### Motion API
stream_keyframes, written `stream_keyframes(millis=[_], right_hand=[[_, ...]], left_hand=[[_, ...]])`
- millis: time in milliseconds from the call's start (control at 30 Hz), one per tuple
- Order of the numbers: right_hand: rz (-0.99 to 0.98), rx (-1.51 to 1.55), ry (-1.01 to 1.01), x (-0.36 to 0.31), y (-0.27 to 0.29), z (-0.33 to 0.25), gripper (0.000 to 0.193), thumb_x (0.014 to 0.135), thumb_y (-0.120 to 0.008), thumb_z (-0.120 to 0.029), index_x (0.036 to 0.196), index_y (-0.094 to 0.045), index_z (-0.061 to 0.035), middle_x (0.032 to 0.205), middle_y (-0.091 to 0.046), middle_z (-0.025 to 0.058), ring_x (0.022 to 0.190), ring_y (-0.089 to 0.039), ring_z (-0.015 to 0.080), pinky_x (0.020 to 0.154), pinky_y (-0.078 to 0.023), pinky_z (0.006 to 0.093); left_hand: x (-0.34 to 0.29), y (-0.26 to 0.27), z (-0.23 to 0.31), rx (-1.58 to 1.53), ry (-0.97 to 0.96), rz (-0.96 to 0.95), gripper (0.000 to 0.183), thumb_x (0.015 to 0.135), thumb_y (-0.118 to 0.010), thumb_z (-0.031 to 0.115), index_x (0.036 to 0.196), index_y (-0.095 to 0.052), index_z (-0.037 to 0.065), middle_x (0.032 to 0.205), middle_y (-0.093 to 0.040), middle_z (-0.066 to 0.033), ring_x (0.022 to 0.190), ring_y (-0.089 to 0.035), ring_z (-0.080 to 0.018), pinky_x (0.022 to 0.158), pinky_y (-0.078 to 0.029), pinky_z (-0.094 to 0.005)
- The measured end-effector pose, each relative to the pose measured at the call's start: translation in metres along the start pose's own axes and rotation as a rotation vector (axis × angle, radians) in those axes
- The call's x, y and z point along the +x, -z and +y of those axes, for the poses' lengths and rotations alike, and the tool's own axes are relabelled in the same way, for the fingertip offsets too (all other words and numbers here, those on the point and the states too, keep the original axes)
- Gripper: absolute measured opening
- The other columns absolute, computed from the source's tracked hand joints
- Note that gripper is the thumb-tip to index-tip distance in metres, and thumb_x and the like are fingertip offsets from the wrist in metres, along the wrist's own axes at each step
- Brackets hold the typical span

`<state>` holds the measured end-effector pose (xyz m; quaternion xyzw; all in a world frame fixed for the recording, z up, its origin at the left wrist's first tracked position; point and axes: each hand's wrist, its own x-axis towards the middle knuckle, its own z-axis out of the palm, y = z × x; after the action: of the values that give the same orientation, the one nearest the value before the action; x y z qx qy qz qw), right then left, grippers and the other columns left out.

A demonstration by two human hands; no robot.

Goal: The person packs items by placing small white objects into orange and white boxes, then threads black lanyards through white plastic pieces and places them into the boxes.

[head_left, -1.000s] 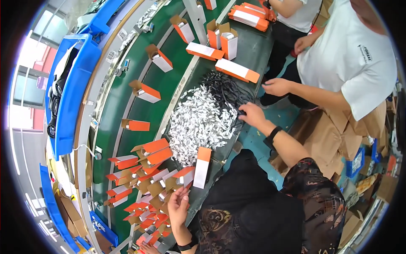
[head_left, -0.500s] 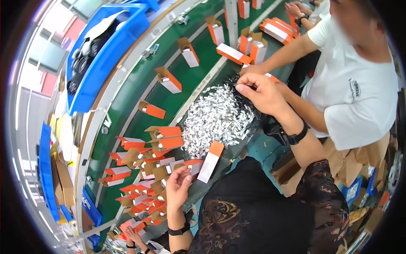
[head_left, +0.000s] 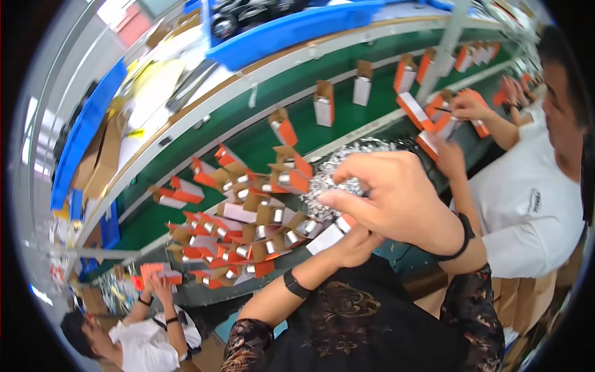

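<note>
My right hand (head_left: 393, 195) is raised over a heap of small white and silvery pieces (head_left: 321, 201). Its thumb and forefinger curve with a gap between them, and nothing shows in that gap. Just below it is my left hand (head_left: 354, 249), its fingers largely hidden where the two hands overlap. By the left hand lies a slim white-and-orange carton (head_left: 325, 240), partly covered by the hands. Left of both hands stand several open orange-and-white cartons (head_left: 260, 232), many with a white or silvery item inside.
A green conveyor belt (head_left: 248, 133) runs behind, carrying spaced cartons (head_left: 323, 104). Blue trays (head_left: 297, 31) line the shelf above. On the right, a co-worker in a white shirt (head_left: 517, 211) handles cartons; another person (head_left: 139, 338) holds an orange carton at lower left.
The view has swung. My right hand has come back from the heap's far edge toward me. My left hand has left the standing cartons and moved right, under the right hand.
</note>
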<state>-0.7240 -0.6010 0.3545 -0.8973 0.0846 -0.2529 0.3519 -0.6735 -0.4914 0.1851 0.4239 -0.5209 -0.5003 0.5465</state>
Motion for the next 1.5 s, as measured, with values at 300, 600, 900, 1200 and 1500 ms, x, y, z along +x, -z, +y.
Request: stream_keyframes(millis=[300, 600, 900, 1200, 1500], right_hand=[[-0.081, 0.749, -0.263, -0.028, -0.035, -0.013, 0.019, 0.081, -0.074, -0.012, 0.075, -0.059, -0.0029, 0.063, -0.059, -0.0012, 0.054, -0.048, 0.0022, 0.047, -0.034, 0.0201], [-0.153, 0.315, 0.182, -0.017, -0.073, -0.02, 0.027, 0.072, -0.082, -0.024, 0.069, -0.064, -0.0051, 0.057, -0.058, 0.0053, 0.05, -0.057, 0.0198, 0.048, -0.042, 0.029], [-0.154, 0.019, 0.118, -0.038, -0.044, 0.061, 0.019, 0.078, -0.076, -0.017, 0.069, -0.064, -0.0047, 0.058, -0.059, 0.0067, 0.05, -0.055, 0.0189, 0.048, -0.041, 0.0299], [-0.245, -0.144, -0.528, -0.129, -0.193, 0.238, 0.012, 0.08, -0.071, -0.017, 0.085, -0.069, -0.0069, 0.083, -0.066, 0.0135, 0.077, -0.064, 0.03, 0.068, -0.05, 0.041], [-0.303, -0.434, -0.473, -0.129, -0.223, 0.268, 0.012, 0.081, -0.065, -0.013, 0.09, -0.068, -0.0062, 0.094, -0.063, 0.0148, 0.089, -0.063, 0.0356, 0.075, -0.051, 0.0463]], left_hand=[[-0.058, 0.007, -0.014, 0.257, -0.148, 0.534, 0.041, 0.085, -0.072, 0.021, 0.116, -0.051, 0.002, 0.085, -0.057, -0.0065, 0.08, -0.058, -0.0153, 0.069, -0.047, -0.0305], [-0.06, 0.008, 0.025, -0.166, -0.247, 0.451, 0.033, 0.084, -0.07, 0.015, 0.111, -0.058, 0.002, 0.104, -0.059, -0.0139, 0.086, -0.061, -0.022, 0.077, -0.049, -0.0358], [-0.156, 0.03, -0.013, -0.043, 0.146, 0.62, 0.033, 0.102, -0.046, 0.031, 0.086, -0.058, 0.006, 0.071, -0.049, 0.0016, 0.062, -0.044, -0.0082, 0.057, -0.035, -0.024], [-0.162, 0.032, 0.026, 0.569, 0.105, 0.979, 0.018, 0.087, -0.061, 0.007, 0.069, -0.062, 0.001, 0.085, -0.061, -0.0111, 0.087, -0.057, -0.0199, 0.08, -0.046, -0.0323], [-0.174, 0.044, 0.022, -0.518, -0.286, 1.148, 0.032, 0.099, -0.043, 0.023, 0.073, -0.047, 0.005, 0.11, -0.066, -0.0217, 0.127, -0.049, -0.0373, 0.108, -0.034, -0.0472]])
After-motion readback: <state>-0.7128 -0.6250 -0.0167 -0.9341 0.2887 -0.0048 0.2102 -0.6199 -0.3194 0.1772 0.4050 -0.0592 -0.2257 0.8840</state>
